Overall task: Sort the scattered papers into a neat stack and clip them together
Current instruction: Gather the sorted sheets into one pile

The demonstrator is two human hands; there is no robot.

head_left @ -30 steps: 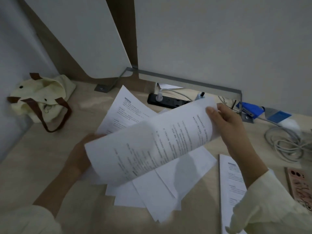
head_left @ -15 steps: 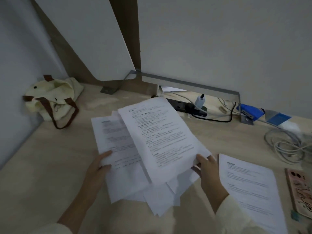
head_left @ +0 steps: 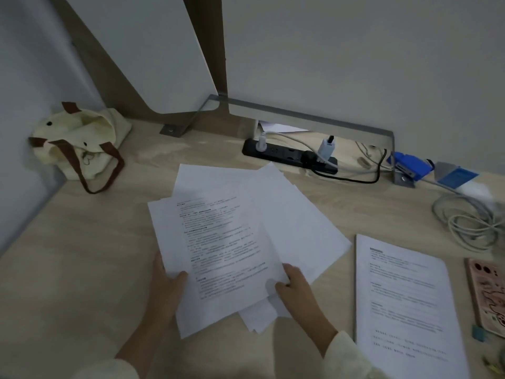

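Observation:
A loose, fanned pile of white papers lies on the wooden desk, its top printed sheet facing up. My left hand holds the pile's lower left edge, thumb on top of the paper. My right hand pinches the lower right corner of the top sheet. A separate squared stack of printed papers lies to the right, apart from both hands. A small teal clip sits by the desk's right edge.
A cream tote bag sits at the back left corner. A black power strip with plugs and cables runs along the back wall. A coiled grey cable and a pink phone lie at the right.
The raised sheet has come down flat onto the pile. Both hands have shifted to the pile's near edge, and the sheets now lie a little closer together.

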